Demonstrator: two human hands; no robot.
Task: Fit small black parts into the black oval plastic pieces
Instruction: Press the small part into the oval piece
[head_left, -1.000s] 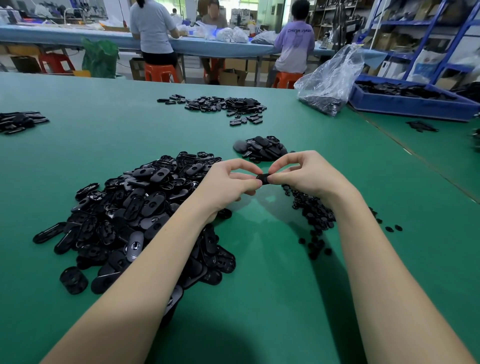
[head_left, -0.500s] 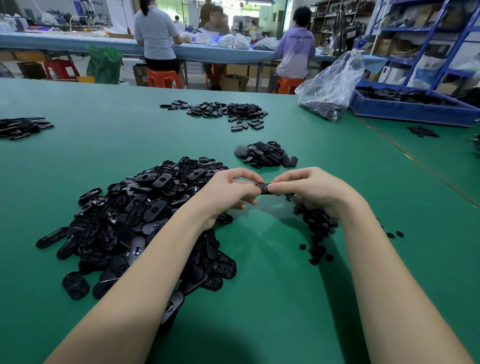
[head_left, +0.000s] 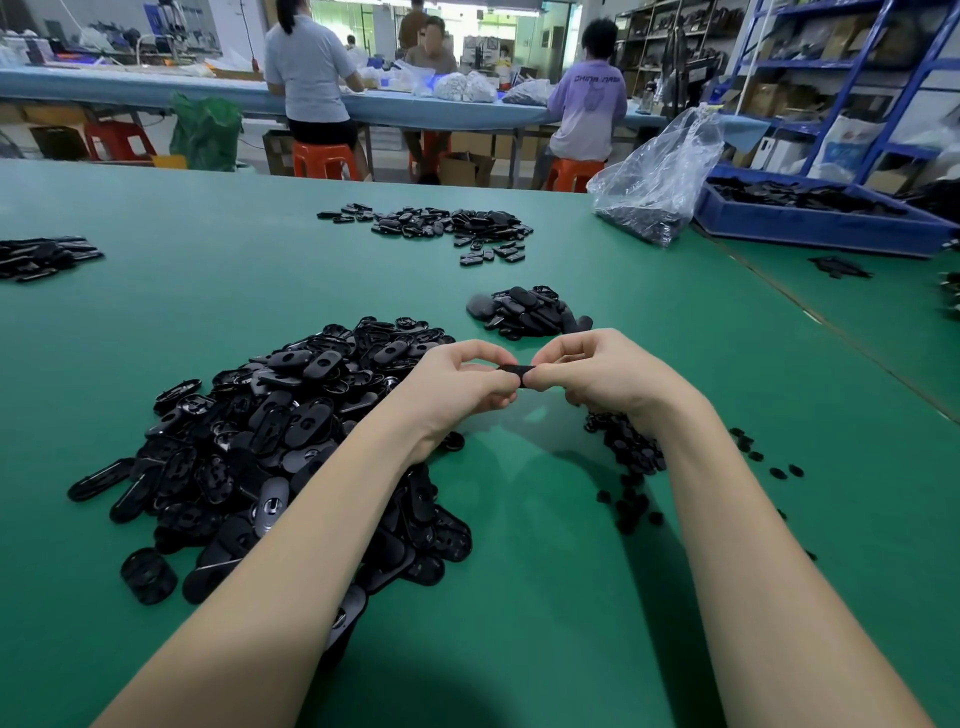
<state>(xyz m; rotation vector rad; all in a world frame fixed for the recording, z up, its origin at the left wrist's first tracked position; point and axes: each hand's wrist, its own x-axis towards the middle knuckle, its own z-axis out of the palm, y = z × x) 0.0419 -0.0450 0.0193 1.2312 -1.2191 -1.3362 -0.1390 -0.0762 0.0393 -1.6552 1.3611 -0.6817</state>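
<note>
Both hands up over green table (head_left: 519, 597). Left hand (head_left: 457, 387) and right hand (head_left: 597, 376) pinch one black oval piece (head_left: 516, 370) between fingertips. Big pile of ovals (head_left: 249, 441) left, small parts (head_left: 631, 457) under right wrist.

A matt green table covering (head_left: 519, 597), smooth and cloth-like, carries a large heap of black oval plastic pieces (head_left: 270, 441), some glossy and catching light, others dull. One oval in the heap shows a shiny metallic-looking inset (head_left: 271, 505). Further back sits a crinkled clear plastic bag (head_left: 657, 182), glossy, beside a blue plastic tray (head_left: 810, 228).
</note>
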